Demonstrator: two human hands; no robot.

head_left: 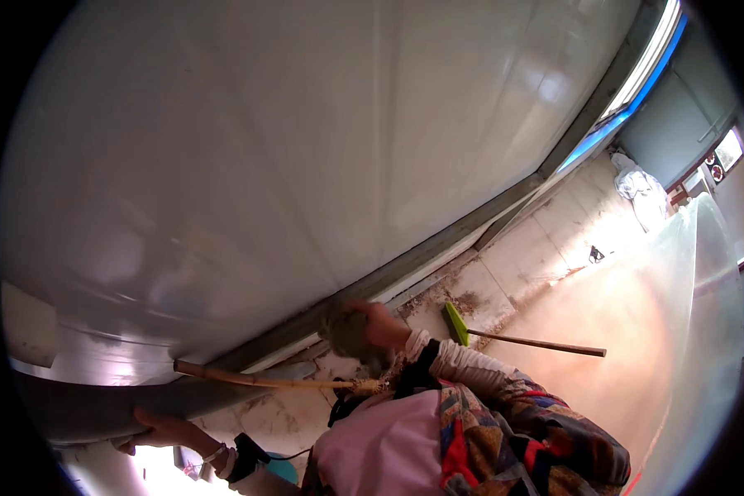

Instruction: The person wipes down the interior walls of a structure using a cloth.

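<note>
I have the right hand (382, 327) curled round a grey-brown, rag-like bundle (345, 330) near the glossy grey panel's (256, 165) lower edge. The half-open left hand (164, 431) meets a dark-grey curved band (83, 409), seemingly for support.

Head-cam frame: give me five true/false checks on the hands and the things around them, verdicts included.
1. The right hand holds a grey-brown wad. True.
2. Nothing green is in view. False: a long-handled tool with a green head shows to the right of the right hand.
3. The left hand has a pale bracelet at its wrist. True.
4. The clothing in view is plain black throughout. False: a patterned, multicoloured sleeve covers part of the right arm.
5. A bamboo pole shows apart from the left hand. True.
</note>
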